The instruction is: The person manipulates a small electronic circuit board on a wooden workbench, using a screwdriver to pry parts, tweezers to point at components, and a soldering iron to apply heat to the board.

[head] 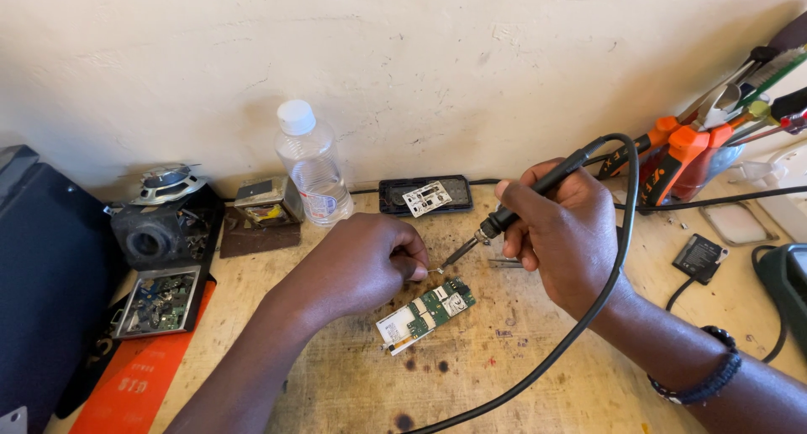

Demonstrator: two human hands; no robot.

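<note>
My right hand (565,232) grips a black soldering iron (538,190), its tip pointing down-left toward the end of a thin solder wire (435,271). My left hand (370,262) is closed and pinches that wire just above a small green circuit board (424,310) lying on the wooden bench. The iron's black cable (580,325) loops over my right wrist and runs down to the front edge. The tip and the wire end meet a little above the board's far corner.
A clear plastic bottle (311,165) with a white cap stands by the wall. A black phone shell (424,195) lies behind the hands. A speaker and parts box (164,224) sit at left. Orange-handled tools (681,161) fill a holder at right, near a small black battery (699,257).
</note>
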